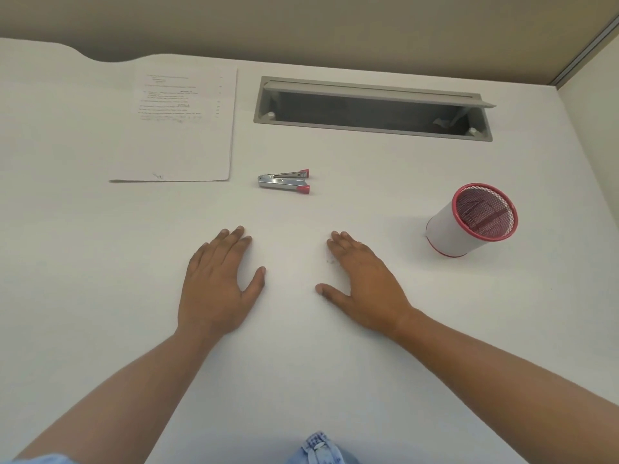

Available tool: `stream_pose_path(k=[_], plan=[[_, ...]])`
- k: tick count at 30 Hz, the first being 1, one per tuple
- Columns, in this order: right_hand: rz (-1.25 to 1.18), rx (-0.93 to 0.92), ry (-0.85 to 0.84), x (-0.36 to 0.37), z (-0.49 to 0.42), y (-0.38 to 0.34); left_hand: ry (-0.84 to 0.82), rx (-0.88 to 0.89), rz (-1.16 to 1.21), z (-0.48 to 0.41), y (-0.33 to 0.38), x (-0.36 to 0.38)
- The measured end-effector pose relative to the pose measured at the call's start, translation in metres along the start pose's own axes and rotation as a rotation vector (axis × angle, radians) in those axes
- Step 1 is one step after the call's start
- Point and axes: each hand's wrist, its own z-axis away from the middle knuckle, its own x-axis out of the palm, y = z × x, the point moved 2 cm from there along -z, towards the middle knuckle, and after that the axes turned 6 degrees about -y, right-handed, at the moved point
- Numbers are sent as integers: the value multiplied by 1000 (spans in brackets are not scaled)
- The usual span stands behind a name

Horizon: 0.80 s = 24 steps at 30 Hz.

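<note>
My left hand (217, 283) lies flat, palm down, on the white desk (100, 262), fingers straight and together. My right hand (365, 283) lies flat the same way a short gap to its right. Neither hand holds anything. A small silver stapler with red ends (284, 181) lies on its side beyond the hands, between them. A printed stack of paper (181, 128) lies at the far left. A red mesh pen cup with a white sleeve (469, 222) stands at the right, with nothing visible inside.
A grey cable hatch (371, 108) is set into the desk at the back, its lid raised open. A beige partition wall (301, 25) runs behind the desk and a side panel (596, 128) closes the right.
</note>
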Motion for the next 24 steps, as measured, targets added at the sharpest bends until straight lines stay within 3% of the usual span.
stream_pose_path(k=[3,6,11,18,24], plan=[[-210,79,93,-21,1,4,3,3,4,0,0,0],[-273,195,185,-39,6,13,2,2,5,0,0,0],[-110,310,49,-38,11,15,4,1,6,0,1,0],[45,232,28,-28,-22,0,-1,-3,11,1,0,0],[97,-92,-52,-13,-15,-13,-1,-4,13,1,0,0]])
